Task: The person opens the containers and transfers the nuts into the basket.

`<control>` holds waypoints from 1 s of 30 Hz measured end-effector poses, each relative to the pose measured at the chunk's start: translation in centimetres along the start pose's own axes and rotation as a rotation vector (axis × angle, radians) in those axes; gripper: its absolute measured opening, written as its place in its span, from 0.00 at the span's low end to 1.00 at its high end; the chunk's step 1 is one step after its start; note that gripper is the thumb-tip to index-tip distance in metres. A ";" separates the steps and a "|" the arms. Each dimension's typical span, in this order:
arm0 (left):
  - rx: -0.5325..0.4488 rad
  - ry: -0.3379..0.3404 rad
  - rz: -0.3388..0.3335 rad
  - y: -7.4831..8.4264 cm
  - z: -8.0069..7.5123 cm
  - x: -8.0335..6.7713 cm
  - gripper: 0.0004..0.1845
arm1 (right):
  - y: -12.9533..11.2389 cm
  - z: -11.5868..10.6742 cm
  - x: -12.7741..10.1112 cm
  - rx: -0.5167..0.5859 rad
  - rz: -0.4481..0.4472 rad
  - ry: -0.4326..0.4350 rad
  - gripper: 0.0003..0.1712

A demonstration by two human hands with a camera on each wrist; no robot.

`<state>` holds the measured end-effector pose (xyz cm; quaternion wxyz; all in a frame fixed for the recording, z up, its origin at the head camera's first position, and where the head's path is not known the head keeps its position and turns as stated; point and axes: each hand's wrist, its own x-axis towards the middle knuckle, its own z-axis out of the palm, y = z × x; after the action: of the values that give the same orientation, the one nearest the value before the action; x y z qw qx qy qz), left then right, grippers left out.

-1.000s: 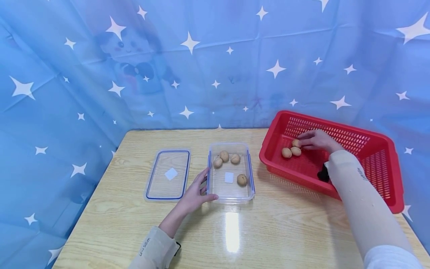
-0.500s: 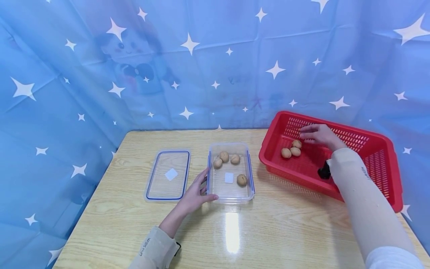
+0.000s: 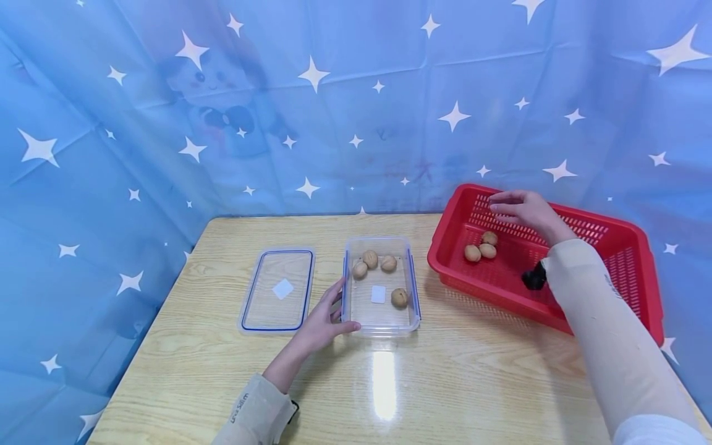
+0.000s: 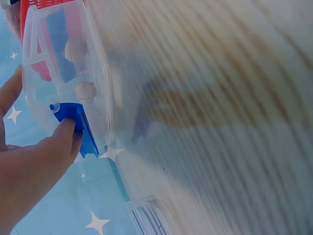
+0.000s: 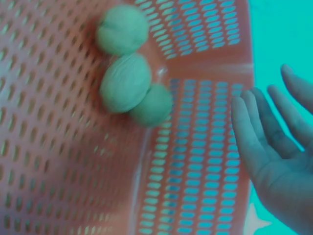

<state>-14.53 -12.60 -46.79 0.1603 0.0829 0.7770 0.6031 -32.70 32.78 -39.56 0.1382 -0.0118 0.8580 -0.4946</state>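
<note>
My left hand point(image 3: 321, 323) holds the near left corner of a clear plastic food container point(image 3: 381, 330), its thumb at the near rim and its fingers along the left wall. In the left wrist view, fingertips press a blue side latch point(image 4: 80, 129). Several walnuts, among them a walnut point(image 3: 399, 298) at the near right, lie inside the container beside a white label. My right hand point(image 3: 525, 210) hovers over the back of the red basket point(image 3: 517, 299); its fingers are slightly bent and hold nothing. Below it, three walnuts point(image 5: 125, 83) sit together on the basket floor.
The container's clear lid point(image 3: 277, 290), edged in blue, lies flat on the wooden table point(image 3: 445, 383) to the left. A blue star-printed curtain point(image 3: 334, 123) hangs behind the table and down its left side. The basket stands at the table's right.
My right hand has risen from the walnuts in the basket towards its back rim, fingers empty. The left hand and the food container have stayed in place.
</note>
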 end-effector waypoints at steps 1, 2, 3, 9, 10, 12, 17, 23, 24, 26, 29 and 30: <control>-0.001 0.000 0.002 0.0 0.0 0.0 0.53 | -0.4 0.1 -0.1 0.009 0.002 0.004 0.38; -0.003 0.001 0.006 0.0 0.0 0.0 0.53 | -0.8 0.2 -0.2 0.013 -0.003 0.006 0.38; -0.004 0.003 0.007 0.0 0.0 0.0 0.53 | -1.2 0.4 -0.3 0.022 -0.006 0.008 0.38; -0.005 0.003 0.010 0.0 0.0 0.0 0.53 | -4.1 1.8 -1.3 0.027 -0.049 0.038 0.39; -0.004 0.002 0.009 0.0 0.0 0.0 0.53 | -4.6 2.1 -1.5 0.026 -0.058 0.045 0.39; -0.001 -0.001 0.006 0.1 0.0 0.0 0.54 | -5.6 2.8 -1.9 0.025 -0.070 0.057 0.39; 0.002 -0.001 -0.007 0.2 -0.1 0.0 0.54 | -8.0 4.8 -3.2 0.016 -0.100 0.060 0.37; -0.004 -0.002 -0.004 0.1 -0.1 0.0 0.54 | -10.0 8.0 -4.4 -0.001 -0.154 0.022 0.34; -0.005 -0.002 -0.003 0.1 -0.1 -0.1 0.54 | -10.3 8.6 -4.6 0.004 -0.162 0.013 0.33; -0.010 -0.006 0.000 0.0 -0.1 -0.1 0.54 | -10.7 9.9 -5.0 0.015 -0.185 -0.001 0.31; -0.012 -0.009 0.000 -0.1 -0.1 -0.1 0.54 | -11.1 11.8 -5.5 0.031 -0.232 -0.033 0.30; -0.011 -0.011 0.000 0.0 -0.1 -0.1 0.54 | -11.1 12.5 -5.6 0.040 -0.248 -0.048 0.28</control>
<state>-14.52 -12.75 -46.78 0.1650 0.0852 0.7727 0.6070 -25.55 17.44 -34.76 0.0968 -0.1267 0.8364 -0.5244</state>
